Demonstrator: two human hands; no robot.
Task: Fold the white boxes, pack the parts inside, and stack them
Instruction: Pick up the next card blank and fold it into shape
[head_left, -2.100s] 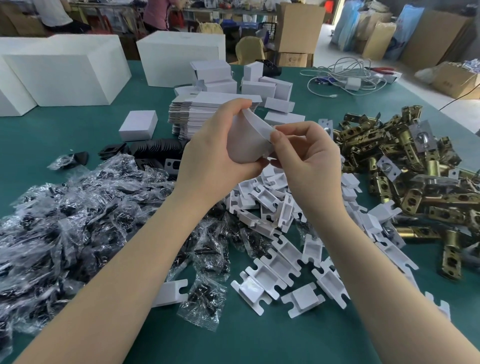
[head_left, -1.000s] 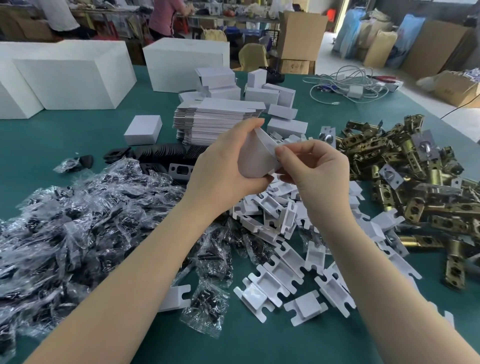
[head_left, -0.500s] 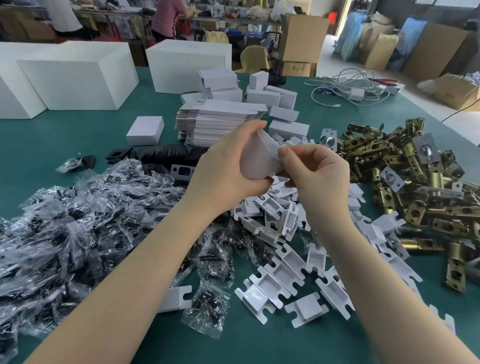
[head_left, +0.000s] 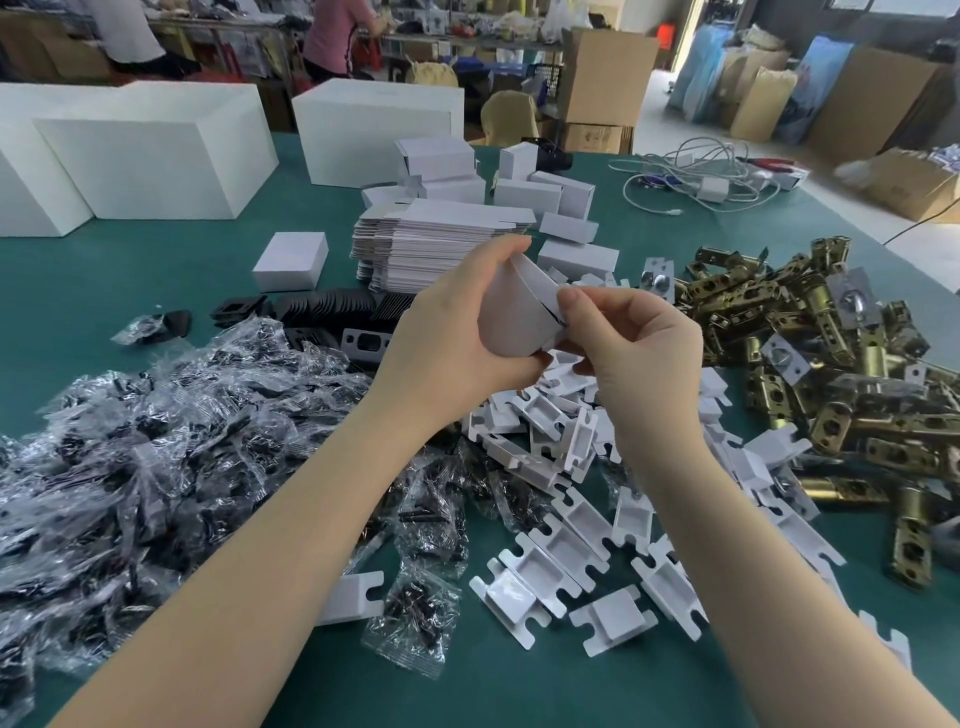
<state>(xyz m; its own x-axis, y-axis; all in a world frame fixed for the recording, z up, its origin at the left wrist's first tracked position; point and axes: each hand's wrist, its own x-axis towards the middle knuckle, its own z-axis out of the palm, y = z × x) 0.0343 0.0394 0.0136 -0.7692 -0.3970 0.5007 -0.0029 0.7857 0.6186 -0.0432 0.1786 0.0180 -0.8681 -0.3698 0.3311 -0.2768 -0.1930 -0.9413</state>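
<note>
Inserts (head_left: 540, 566): I see white trays scattered nearest me on the green table (head_left: 156, 280), bagged screws (head_left: 156, 441) to the left.
Left hand (head_left: 457, 332): curled round the box (head_left: 519, 317), cradling it from the left and below.
Right hand (head_left: 639, 343): pinching the box's flap at its right edge, thumb on top.
Key relation: box sits between both hands, in the air above the table; the flap faces the right hand, which I'd judge does the tuck.
Far: flat blanks (head_left: 441, 239), brass latches (head_left: 831, 364) to the right.
</note>
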